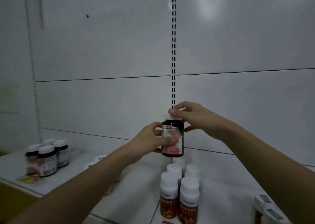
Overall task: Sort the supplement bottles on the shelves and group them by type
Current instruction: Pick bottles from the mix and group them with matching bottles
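Observation:
A dark brown bottle (173,138) with a white and pink label and a white cap hangs in the air in front of the shelf's back panel. My left hand (150,141) grips its body from the left. My right hand (185,114) pinches the white cap from above and the right. Below it, several white-capped bottles with red-orange labels (179,193) stand in a cluster on the white shelf (133,200). A group of dark bottles with white caps (46,156) stands at the left on the shelf.
A slotted upright rail (173,53) runs down the white back panel behind the held bottle. White price-tag holders (271,210) show at the lower right. A small yellow and red packet (28,179) lies in front of the left bottles. A yellow surface (15,194) borders the shelf's left edge.

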